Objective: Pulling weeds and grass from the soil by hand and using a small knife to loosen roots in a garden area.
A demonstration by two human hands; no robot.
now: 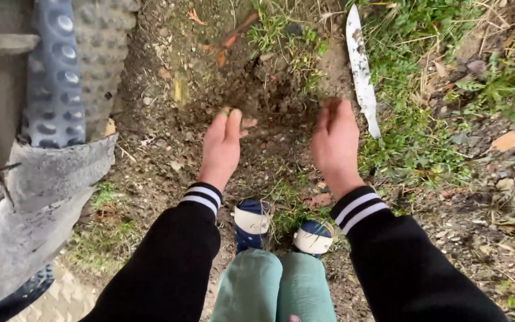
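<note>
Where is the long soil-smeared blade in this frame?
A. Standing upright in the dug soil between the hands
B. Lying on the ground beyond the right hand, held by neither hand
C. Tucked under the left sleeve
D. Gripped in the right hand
B: the blade lies flat at the grass edge, just past the right hand, while the left hand is over the loose soil.

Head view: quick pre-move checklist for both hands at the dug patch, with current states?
1. Left hand over the loose soil: ok, fingers extended, touching dirt.
2. Right hand free of tools: ok, nothing visibly held.
3. Blade clear of hands: ok, lying on grass to the right of the right hand, apart from it.
4. Feet clear of the dug patch: ok, behind both hands.
5. Depth of the hole: cannot tell.
</note>
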